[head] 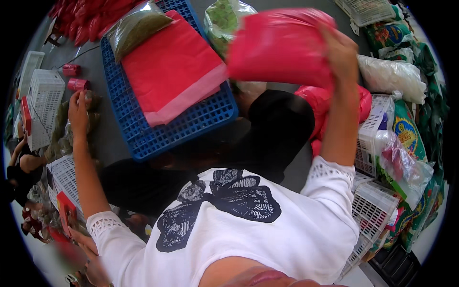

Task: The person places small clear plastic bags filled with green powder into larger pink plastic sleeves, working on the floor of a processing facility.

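My right hand [342, 53] grips the edge of a bright pink plastic package [281, 46], raised at the upper right and blurred by motion. On the left, my left hand [78, 113] has its fingers curled beside clear bags of greenish-brown contents [94, 118]; whether it pinches one cannot be made out. Between my arms stands an upturned blue plastic crate [172, 138]. Flat pink plastic bags [172, 68] are stacked on it, paler along the near edge. A clear bag of greenish-brown matter [145, 30] rests over their far left corner.
Two pink rolls [78, 84] lie on the grey floor at left. White crates [46, 104] stand beyond, near another person [30, 161]. A pink pile [89, 18] fills the top left. Pink bags [364, 104], a white crate [371, 143] and green sacks [408, 129] line the right.
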Motion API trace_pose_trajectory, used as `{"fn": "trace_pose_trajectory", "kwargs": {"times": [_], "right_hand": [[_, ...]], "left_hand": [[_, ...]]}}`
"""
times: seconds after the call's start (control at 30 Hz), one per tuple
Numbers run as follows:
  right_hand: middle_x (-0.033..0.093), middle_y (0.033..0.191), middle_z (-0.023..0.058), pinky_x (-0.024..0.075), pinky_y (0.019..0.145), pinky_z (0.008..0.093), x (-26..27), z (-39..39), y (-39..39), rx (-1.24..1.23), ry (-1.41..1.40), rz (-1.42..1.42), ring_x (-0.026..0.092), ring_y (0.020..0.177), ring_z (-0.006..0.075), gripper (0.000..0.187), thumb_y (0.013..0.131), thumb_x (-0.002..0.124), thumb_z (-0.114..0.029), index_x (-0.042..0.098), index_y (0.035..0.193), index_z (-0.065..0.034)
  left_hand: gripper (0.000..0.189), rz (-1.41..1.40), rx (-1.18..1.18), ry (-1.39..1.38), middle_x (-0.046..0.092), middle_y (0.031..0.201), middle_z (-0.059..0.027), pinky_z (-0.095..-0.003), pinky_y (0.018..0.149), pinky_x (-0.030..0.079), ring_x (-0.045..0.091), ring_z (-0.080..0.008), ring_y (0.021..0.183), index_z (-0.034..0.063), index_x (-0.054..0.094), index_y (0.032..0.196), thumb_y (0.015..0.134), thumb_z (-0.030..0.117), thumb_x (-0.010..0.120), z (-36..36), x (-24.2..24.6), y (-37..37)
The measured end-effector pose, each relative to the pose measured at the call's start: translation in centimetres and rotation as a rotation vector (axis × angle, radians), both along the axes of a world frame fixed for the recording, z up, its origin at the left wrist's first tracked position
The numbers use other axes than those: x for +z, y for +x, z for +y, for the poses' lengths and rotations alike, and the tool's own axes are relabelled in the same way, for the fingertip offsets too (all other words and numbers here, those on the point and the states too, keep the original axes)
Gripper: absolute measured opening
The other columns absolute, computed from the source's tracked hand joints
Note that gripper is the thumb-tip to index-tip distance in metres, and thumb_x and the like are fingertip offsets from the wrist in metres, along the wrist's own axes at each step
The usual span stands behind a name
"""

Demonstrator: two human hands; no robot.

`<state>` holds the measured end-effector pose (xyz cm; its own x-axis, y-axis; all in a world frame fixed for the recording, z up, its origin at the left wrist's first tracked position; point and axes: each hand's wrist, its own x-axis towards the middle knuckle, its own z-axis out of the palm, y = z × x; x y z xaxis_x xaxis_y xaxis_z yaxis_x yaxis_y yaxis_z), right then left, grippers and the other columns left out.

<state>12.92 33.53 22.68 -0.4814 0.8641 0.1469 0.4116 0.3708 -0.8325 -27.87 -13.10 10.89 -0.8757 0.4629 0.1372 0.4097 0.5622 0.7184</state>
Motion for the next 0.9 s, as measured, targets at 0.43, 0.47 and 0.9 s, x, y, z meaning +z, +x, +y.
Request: {"fn": "trace_pose_trajectory", "kwargs": {"times": [0.43, 0.47, 0.9], "right_hand": [[0.067, 0.077, 0.0200, 0.0505, 0.060, 0.0412, -28.0, 6.5, 38.1, -1.504, 0.290, -0.150, 0.062, 0.064, 0.0281, 0.010, 0.069, 0.069, -0.010, 0.068, 0.068, 0.0006], [0.067, 0.074, 0.0174, 0.0508, 0.060, 0.0411, -27.3, 4.2, 33.8, -1.475, 0.203, 0.046, 0.061, 0.064, 0.0281, 0.009, 0.068, 0.068, -0.008, 0.068, 0.068, 0.0009], [0.051, 0.096, 0.0066, 0.0387, 0.070, 0.0208, 0.7, -10.1, 2.3, 0.305, -0.354, 0.380, 0.047, 0.078, 0.0116, 0.042, 0.077, 0.053, 0.002, 0.054, 0.119, -0.0008]], "left_hand": [[0.030, -0.456, 0.044, -0.227, 0.066, 0.096, -0.0075, -0.0265, 0.074, 0.049, 0.063, -0.0142, 0.081, 0.0008, 0.060, 0.109, 0.094, 0.026, 0.054, -11.3, -2.2, 1.2], [0.031, -0.442, 0.010, -0.259, 0.066, 0.095, -0.0074, -0.0268, 0.073, 0.049, 0.063, -0.0136, 0.080, 0.0006, 0.060, 0.110, 0.094, 0.027, 0.054, -12.4, -1.8, 1.1], [0.029, -0.798, 0.197, -0.303, 0.067, 0.090, -0.0054, -0.0237, 0.055, 0.047, 0.064, -0.0118, 0.066, 0.0029, 0.062, 0.104, 0.089, 0.027, 0.060, -25.1, -14.9, 1.8]]}}
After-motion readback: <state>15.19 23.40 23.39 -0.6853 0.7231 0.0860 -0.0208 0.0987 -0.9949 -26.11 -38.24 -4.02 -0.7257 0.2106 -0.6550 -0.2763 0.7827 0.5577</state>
